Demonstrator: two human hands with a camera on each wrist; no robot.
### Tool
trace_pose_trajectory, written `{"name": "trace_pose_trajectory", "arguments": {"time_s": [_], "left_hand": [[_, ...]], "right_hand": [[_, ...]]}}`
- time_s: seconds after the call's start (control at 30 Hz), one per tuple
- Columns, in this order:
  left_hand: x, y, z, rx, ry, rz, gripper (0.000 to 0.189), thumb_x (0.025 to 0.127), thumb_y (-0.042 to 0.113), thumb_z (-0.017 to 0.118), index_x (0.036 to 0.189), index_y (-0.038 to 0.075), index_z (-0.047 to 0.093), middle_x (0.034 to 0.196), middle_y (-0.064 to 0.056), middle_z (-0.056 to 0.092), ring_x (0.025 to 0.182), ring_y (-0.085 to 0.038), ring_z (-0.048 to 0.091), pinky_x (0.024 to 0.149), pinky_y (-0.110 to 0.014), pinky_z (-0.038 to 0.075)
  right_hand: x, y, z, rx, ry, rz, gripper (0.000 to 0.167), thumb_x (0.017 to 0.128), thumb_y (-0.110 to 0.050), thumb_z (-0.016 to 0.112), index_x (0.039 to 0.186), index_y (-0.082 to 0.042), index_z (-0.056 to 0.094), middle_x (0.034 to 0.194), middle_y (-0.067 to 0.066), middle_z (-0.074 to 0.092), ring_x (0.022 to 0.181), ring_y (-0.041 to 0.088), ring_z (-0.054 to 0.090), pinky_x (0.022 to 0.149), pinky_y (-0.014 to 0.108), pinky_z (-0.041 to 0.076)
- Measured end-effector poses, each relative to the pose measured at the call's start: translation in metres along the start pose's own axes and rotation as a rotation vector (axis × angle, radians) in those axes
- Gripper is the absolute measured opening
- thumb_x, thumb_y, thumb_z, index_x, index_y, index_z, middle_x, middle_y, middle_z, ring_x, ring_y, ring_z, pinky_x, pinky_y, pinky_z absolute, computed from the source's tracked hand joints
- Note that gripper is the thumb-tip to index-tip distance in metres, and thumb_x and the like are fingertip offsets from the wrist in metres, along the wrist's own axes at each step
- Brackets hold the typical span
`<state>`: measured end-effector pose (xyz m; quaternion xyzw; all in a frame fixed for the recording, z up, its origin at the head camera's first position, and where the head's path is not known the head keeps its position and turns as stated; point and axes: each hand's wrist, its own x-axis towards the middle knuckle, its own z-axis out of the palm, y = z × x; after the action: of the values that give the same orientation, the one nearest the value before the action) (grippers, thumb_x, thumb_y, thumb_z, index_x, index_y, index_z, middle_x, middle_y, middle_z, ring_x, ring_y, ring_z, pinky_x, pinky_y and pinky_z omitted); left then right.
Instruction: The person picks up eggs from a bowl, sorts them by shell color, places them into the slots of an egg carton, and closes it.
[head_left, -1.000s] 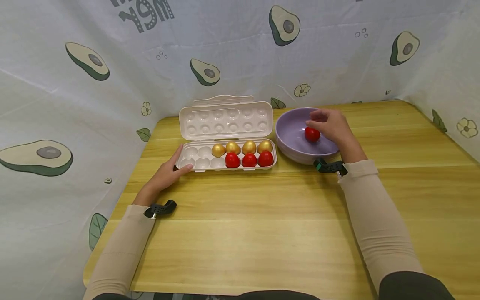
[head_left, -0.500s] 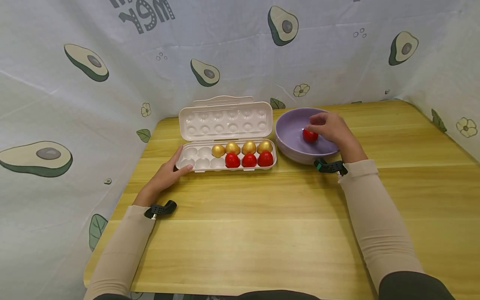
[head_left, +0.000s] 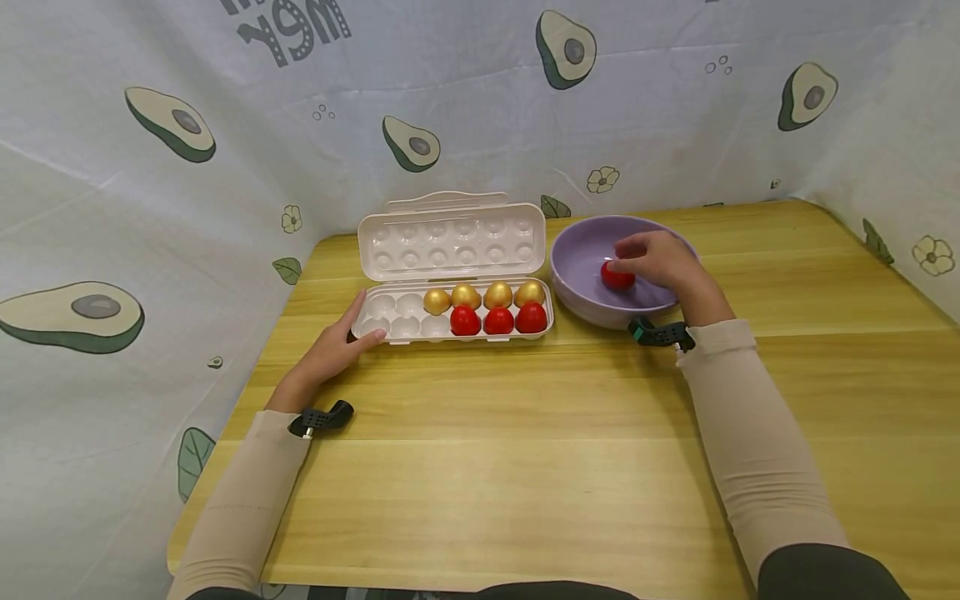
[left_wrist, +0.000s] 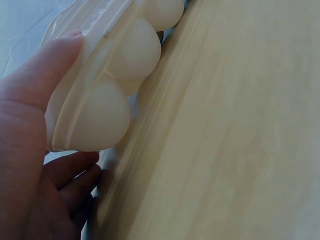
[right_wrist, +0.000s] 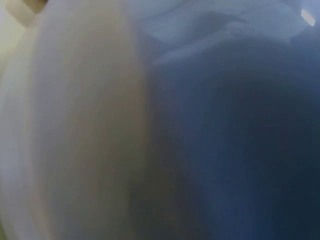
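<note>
A whitish plastic egg carton (head_left: 360, 327) lies with its lid raised at the back. It holds several gold eggs (head_left: 498, 294) in the rear row and 3 red eggs (head_left: 498, 321) in front; cups at its left end are bare. My left hand (head_left: 333, 343) grips that left end. In the left wrist view, the thumb lies on the carton's rim (left_wrist: 75, 115), with fingers curled below. Inside the purple bowl (head_left: 576, 307), a single red egg (head_left: 617, 277) sits under my right hand (head_left: 663, 262). Thumb and fingers pinch its top; the far fingertips are hidden.
The bowl stands right beside the carton's right end. Both rest toward the back of the wooden table (head_left: 495, 467), near a hanging avocado-print cloth (head_left: 487, 83). In the right wrist view, the bowl's pale rim (right_wrist: 90, 125) fills the left half, blurred.
My right hand has lowered a little in the bowl and closed on the red egg, which has shifted slightly left. My left hand and the carton have stayed still.
</note>
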<state>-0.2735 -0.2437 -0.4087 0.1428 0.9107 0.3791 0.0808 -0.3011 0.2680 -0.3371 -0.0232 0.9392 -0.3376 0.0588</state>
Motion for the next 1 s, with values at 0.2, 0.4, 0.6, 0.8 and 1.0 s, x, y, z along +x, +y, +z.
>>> {"name": "trace_pose_trajectory", "arguments": {"time_s": [0.2,0.4,0.6,0.8,1.0], "left_hand": [[0.0001,-0.0001,-0.0001,-0.006,0.002,0.005,0.089,0.093,0.05,0.057,0.157,0.024,0.002,0.159,-0.016,0.016,0.144,-0.034,0.019,0.115,-0.052,0.018],[0.0007,-0.0007,-0.0003,-0.006,0.003,0.006,0.089,0.092,0.052,0.058,0.157,0.025,0.002,0.158,-0.016,0.017,0.143,-0.033,0.021,0.115,-0.051,0.019],[0.001,-0.0008,-0.001,0.0,0.001,0.004,0.088,0.093,0.05,0.057,0.157,0.024,0.002,0.158,-0.017,0.016,0.143,-0.034,0.02,0.115,-0.052,0.018],[0.0012,-0.0008,-0.0007,-0.001,0.0,-0.001,0.087,0.094,0.049,0.057,0.157,0.024,0.002,0.158,-0.016,0.016,0.144,-0.034,0.02,0.115,-0.051,0.018],[0.0014,-0.001,-0.0007,-0.001,-0.002,-0.007,0.09,0.092,0.052,0.057,0.157,0.024,0.001,0.158,-0.017,0.016,0.143,-0.034,0.02,0.114,-0.052,0.018]], "right_hand": [[-0.0003,0.0,0.0002,-0.007,-0.048,-0.002,0.054,0.092,-0.029,0.066,0.134,0.003,0.053,0.129,0.025,0.055,0.113,0.037,0.051,0.101,0.052,0.039],[0.0002,0.0018,0.0004,-0.03,-0.068,-0.029,0.054,0.09,-0.029,0.069,0.131,0.004,0.056,0.122,0.025,0.06,0.107,0.035,0.055,0.099,0.051,0.041],[0.001,0.0034,0.0015,-0.042,-0.085,-0.037,0.055,0.088,-0.029,0.071,0.13,0.004,0.057,0.12,0.024,0.061,0.104,0.034,0.055,0.096,0.049,0.043],[0.0025,0.0041,0.0031,-0.073,-0.086,-0.067,0.048,0.087,-0.024,0.072,0.124,0.006,0.061,0.111,0.021,0.064,0.099,0.032,0.053,0.088,0.041,0.045],[0.0029,0.004,0.004,-0.087,-0.101,-0.106,0.043,0.087,-0.023,0.072,0.119,0.004,0.065,0.104,0.017,0.067,0.095,0.03,0.053,0.079,0.034,0.045]]}}
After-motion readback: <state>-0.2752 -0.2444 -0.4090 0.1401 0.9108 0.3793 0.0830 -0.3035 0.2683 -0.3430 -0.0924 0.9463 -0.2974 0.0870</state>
